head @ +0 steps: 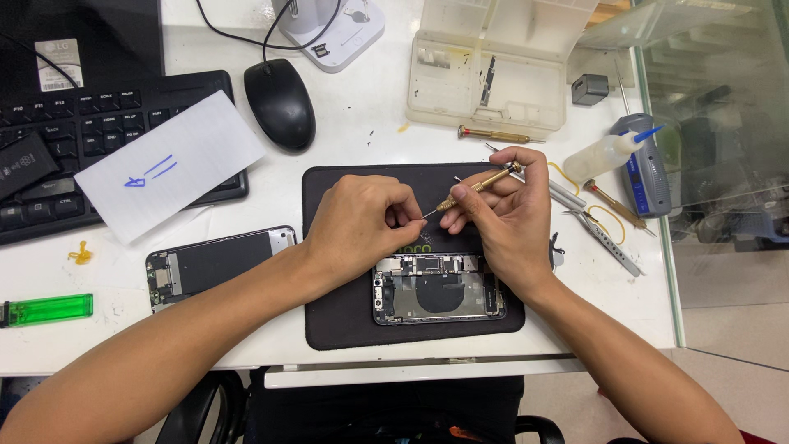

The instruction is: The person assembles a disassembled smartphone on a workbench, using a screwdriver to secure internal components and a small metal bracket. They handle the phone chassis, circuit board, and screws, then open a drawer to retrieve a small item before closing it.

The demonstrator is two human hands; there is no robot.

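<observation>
An opened phone body (436,289) lies on a black work mat (337,316), its circuit parts exposed. My right hand (501,218) holds a small brass screwdriver (477,184) above the phone, tip pointing left. My left hand (362,222) hovers just left of it, fingertips pinched together at the screwdriver's tip. I cannot tell if a tiny part sits between those fingers. A detached phone screen (214,263) rests face down on the white table to the left of the mat.
A black keyboard (57,131) with a white paper (177,164) on it and a black mouse (279,103) sit at the back left. A green lighter (49,309) lies front left. A clear parts box (493,66), tweezers (600,234), a glue bottle (604,154) and another screwdriver (497,134) lie at the right.
</observation>
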